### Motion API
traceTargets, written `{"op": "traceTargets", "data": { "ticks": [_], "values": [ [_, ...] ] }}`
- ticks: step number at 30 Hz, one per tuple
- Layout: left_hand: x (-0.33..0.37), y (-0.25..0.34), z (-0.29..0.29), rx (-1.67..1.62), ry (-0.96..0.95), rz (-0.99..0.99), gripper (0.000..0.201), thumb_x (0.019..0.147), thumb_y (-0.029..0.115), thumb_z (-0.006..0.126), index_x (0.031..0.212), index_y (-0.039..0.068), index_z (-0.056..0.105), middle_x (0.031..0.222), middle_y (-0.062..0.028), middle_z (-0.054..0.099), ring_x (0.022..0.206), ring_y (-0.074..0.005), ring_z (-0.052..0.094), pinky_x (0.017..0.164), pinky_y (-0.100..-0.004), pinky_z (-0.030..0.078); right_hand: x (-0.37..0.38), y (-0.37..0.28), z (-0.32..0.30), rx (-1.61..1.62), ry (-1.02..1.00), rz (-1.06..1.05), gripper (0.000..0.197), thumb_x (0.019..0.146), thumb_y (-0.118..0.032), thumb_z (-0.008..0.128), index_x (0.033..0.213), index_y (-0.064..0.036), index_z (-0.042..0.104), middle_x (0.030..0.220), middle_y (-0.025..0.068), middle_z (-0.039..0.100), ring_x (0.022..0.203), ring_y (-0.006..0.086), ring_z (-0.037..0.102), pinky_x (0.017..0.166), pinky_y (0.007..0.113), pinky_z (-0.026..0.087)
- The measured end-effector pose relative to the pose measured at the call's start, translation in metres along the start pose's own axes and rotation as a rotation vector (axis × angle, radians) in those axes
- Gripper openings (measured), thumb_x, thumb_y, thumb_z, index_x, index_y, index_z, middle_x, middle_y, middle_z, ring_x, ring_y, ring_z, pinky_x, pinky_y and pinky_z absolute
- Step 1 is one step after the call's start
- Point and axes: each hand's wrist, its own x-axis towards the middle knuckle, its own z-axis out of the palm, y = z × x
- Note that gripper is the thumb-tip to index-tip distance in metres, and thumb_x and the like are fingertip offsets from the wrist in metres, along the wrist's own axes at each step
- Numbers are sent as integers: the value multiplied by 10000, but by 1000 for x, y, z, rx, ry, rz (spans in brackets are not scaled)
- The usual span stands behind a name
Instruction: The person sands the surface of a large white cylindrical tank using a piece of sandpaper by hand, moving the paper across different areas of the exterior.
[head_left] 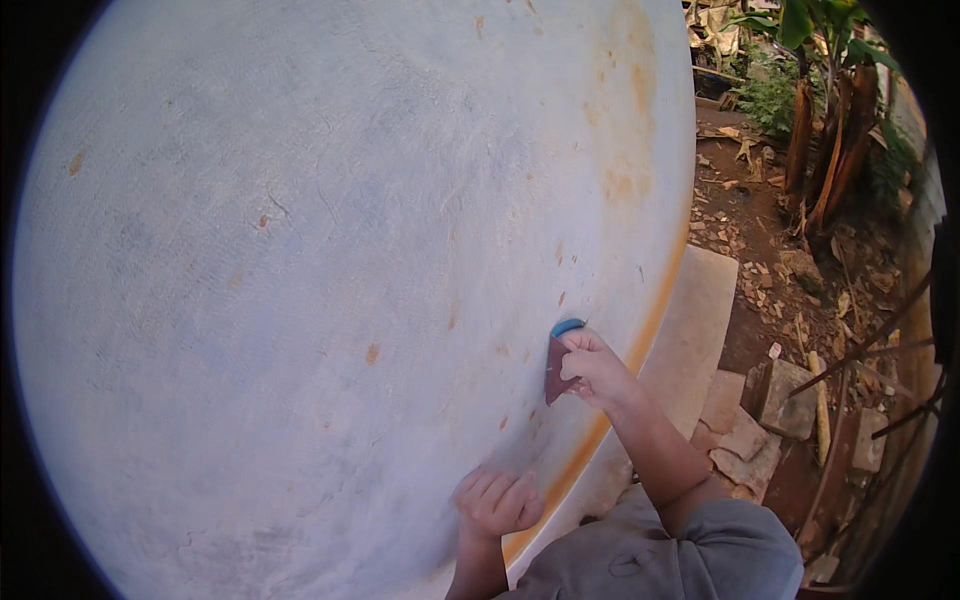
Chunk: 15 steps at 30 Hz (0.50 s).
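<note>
A large pale blue-white painted wall fills most of the view, with brown spots and an orange-brown stained band along its right edge. My right hand grips a piece of reddish-brown sandpaper with a blue pad at its upper end. The sandpaper lies against the wall surface, close to the stained edge. Lower down, my left hand is curled into a fist next to the wall, and nothing shows in it. Whether its knuckles touch the wall I cannot tell.
A pale ledge runs along the wall's right side. Beyond it, broken bricks and slabs lie on reddish soil. Banana stems stand at the upper right, and dark rusty rods jut in from the right.
</note>
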Motion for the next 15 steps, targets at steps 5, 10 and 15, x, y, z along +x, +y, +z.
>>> {"op": "traceTargets", "data": {
  "ticks": [5,10,15],
  "values": [
    [1,2,5,38,1,-37,82,734,123,596,753,117,675,650,-6,622,502,-181,582,487,-303,472,-21,16,-2,-54,-91,17,411,755,89,533,596,-168,254,543,-49,384,430,41,326,401,256,213],
    [1,11,8,122,-10,-109,123,706,114,563,790,122,651,640,-11,613,503,-191,589,514,-301,503,0,-43,-23,-210,-56,-235,417,745,104,524,593,-159,237,537,-56,337,451,35,305,413,257,241],
    [-6,13,14,265,24,-177,134,730,99,534,814,118,636,621,-24,591,499,-222,588,505,-321,491,-1,4,-20,-509,-236,-177,467,777,53,604,649,-123,191,629,-55,242,595,83,236,538,305,229]
  ]
}}
